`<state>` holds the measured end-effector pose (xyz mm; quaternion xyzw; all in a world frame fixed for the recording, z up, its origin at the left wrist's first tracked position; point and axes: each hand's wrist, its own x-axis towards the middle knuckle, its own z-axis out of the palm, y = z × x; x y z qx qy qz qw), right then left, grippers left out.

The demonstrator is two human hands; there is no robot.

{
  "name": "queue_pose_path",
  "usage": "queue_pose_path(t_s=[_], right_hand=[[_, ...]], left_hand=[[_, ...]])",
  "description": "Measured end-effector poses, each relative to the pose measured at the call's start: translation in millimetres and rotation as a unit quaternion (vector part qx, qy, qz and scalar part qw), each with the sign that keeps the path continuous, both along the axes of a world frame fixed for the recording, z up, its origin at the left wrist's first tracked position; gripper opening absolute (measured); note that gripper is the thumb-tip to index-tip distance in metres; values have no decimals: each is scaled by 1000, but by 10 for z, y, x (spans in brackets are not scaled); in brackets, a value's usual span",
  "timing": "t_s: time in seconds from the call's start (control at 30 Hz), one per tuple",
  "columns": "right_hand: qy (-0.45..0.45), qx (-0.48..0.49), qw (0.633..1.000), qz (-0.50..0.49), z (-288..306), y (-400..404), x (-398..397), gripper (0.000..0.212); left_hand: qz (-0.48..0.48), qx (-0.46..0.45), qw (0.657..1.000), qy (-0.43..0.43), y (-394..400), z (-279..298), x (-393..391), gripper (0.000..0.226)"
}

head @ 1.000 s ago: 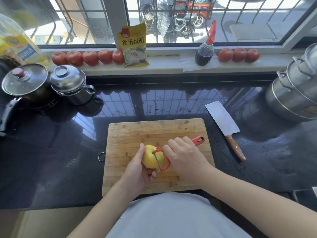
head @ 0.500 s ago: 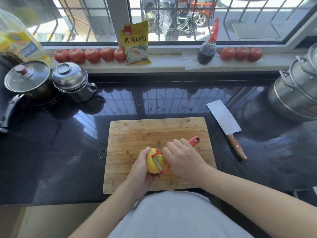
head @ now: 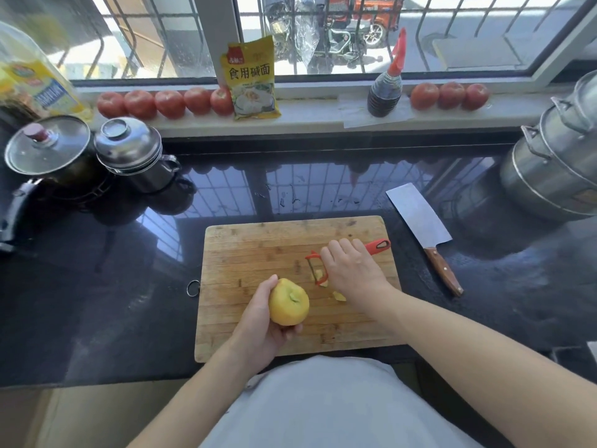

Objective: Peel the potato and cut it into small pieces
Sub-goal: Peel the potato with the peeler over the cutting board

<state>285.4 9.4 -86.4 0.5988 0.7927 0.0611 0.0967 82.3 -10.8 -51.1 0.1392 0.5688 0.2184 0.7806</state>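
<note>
A dark, glossy bench (head: pixel 113 302) runs under a barred window, with a wooden board (head: pixel 258 247) set near its front edge. Above the board's near left part, the left hand (head: pixel 258 321) cups the potato (head: pixel 288 301), fingers and thumb curled round it; the potato shows mostly clean yellow, with one small greenish patch facing up. Just right of it and clear of it, the right hand (head: pixel 353 273) grips the red peeler (head: pixel 318 270) by its handle, a scrap of peel caught at the blade and another scrap (head: pixel 339 296) lying on the board below. To peel well, the person should probably turn the potato so the patch meets the blade and draw short strokes away from the holding fingers. Further right a cleaver (head: pixel 420 218) lies on the bench, ready for cutting. The potato's underside and the side against the palm are hidden, so remaining skin there cannot be judged; the peeler's handle is mostly covered by fingers.
</note>
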Motion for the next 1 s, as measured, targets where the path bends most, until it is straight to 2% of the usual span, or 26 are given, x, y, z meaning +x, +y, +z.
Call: queue_pose_path(t_s=[0.17,0.23,0.27,0.3,0.37,0.4,0.47,0.5,0.63,0.8,0.9,1.0], right_hand=[[6,-91,992,-87,89,50,-49,31],[79,-118,980,-136,175,57,-36,23],[152,-136,962,-183,196,61,-18,12],[252,-153,927,-234,222,55,-2,9],[442,-204,823,-293,281,6,-28,23],[502,-213,786,-291,334,-35,-71,22],[570,-210,752,-256,424,-149,-192,17],[583,-202,748,-244,450,-206,-255,16],[556,-157,775,-258,441,-312,-360,17],[578,-180,753,-257,531,-360,-392,26],[569,-174,764,-250,539,-367,-462,8],[550,-173,775,-259,534,-360,-476,10]], left_hand=[[-19,5,999,-41,38,-84,-159,46],[-24,13,999,-47,48,-116,-212,46],[-22,17,998,-48,54,-124,-228,47],[-18,19,999,-47,58,-130,-239,48],[-13,18,999,-47,63,-124,-236,49],[-12,19,999,-48,67,-116,-230,50],[-17,25,998,-50,68,-115,-212,52],[-21,30,998,-53,66,-110,-194,53],[-22,40,997,-57,49,-84,-110,55],[-30,40,998,-42,51,-78,-18,51],[-29,52,998,-24,43,-131,-2,59],[-36,86,996,2,20,-133,6,54]])
